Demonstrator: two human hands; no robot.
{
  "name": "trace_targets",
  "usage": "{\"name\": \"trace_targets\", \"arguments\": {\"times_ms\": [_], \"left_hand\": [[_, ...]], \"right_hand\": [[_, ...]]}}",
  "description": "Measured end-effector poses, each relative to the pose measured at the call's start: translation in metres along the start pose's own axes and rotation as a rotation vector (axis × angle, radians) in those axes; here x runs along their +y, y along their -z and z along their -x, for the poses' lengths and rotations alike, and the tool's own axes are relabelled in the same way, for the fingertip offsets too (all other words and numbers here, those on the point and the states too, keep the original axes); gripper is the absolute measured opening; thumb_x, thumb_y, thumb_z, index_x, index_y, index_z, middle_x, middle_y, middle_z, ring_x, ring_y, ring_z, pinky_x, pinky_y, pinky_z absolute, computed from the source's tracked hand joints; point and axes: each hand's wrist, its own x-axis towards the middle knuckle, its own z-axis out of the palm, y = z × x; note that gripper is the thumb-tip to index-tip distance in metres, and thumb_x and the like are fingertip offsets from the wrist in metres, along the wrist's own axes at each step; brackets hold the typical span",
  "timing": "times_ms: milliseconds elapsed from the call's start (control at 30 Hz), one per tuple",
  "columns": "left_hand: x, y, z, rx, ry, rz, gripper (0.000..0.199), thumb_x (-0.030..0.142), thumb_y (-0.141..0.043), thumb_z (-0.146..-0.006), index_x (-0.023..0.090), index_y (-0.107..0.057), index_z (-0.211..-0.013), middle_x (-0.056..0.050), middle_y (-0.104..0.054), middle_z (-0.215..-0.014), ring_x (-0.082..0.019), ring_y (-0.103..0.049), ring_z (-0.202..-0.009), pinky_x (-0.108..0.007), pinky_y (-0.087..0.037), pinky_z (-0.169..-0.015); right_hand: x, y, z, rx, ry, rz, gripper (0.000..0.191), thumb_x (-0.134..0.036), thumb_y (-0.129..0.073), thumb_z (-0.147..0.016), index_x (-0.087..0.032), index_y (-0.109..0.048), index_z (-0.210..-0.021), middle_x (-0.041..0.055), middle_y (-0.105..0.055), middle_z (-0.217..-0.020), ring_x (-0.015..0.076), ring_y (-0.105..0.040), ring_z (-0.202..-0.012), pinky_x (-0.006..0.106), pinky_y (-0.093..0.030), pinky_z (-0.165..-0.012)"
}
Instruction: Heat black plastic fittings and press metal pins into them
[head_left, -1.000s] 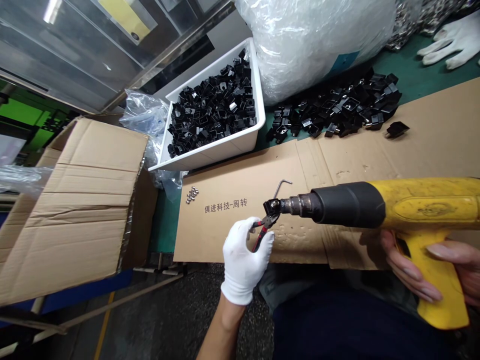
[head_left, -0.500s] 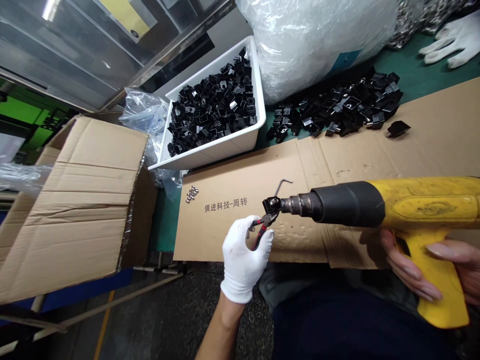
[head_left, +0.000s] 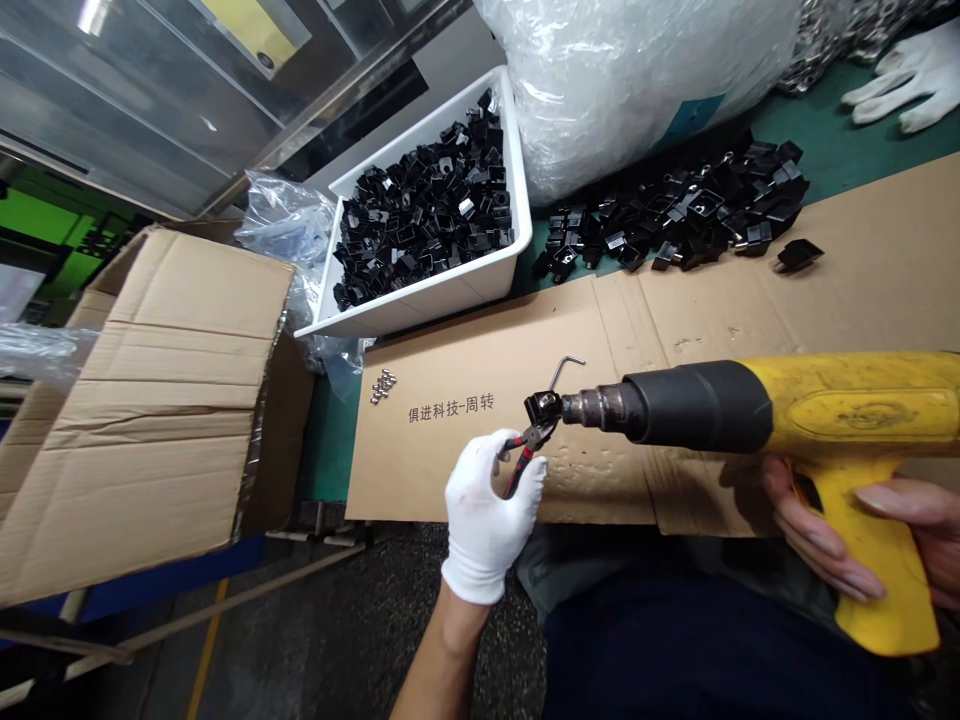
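My left hand (head_left: 489,525), in a white glove, is shut on red-and-black-handled pliers (head_left: 525,458). Their jaws clamp a small black plastic part (head_left: 541,407), with an L-shaped steel hex key (head_left: 564,370) sticking up from it. My bare right hand (head_left: 829,525) grips the handle of a yellow heat gun (head_left: 847,410). Its black barrel and scorched metal nozzle point left, and the nozzle tip nearly touches the black part. Both hands are above a flattened cardboard sheet (head_left: 450,475) printed with Chinese text.
Several small metal pieces (head_left: 384,386) lie on the cardboard. Black parts fill a white tub (head_left: 420,305) and lie heaped (head_left: 675,205) on a green surface (head_left: 840,150). A bagged plastic sack (head_left: 622,90), an open cardboard box (head_left: 150,400) and another person's white-gloved hand (head_left: 904,80) are nearby.
The whole view has drifted slightly. My hands, the pliers and the heat gun keep the same positions relative to one another.
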Motion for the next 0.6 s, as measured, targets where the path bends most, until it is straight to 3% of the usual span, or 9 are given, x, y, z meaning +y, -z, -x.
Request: {"name": "trace_targets", "arguments": {"times_ms": [267,600], "left_hand": [[0.0013,-0.0004,-0.0003,-0.002,0.007,0.007,0.03,0.036,-0.072,-0.091,0.02,-0.066,-0.116,-0.007,-0.071,-0.108,-0.023,-0.07,-0.101,-0.036,-0.055,-0.095],[0.0012,-0.0018,0.0015,-0.014,0.019,0.015,0.029,0.036,-0.071,-0.092,0.02,-0.067,-0.116,-0.007,-0.072,-0.107,-0.023,-0.071,-0.1,-0.035,-0.055,-0.093]], "right_hand": [[0.0015,-0.0003,-0.0006,0.011,0.004,-0.017,0.038,-0.051,-0.059,-0.083,-0.028,-0.077,-0.107,0.012,-0.064,-0.072,0.0208,-0.053,-0.047,0.038,-0.035,-0.047],[0.003,0.0019,-0.0001,-0.038,0.027,-0.006,0.038,-0.049,-0.063,-0.082,-0.027,-0.076,-0.109,0.011,-0.064,-0.073,0.0213,-0.056,-0.049,0.036,-0.041,-0.049]]}}
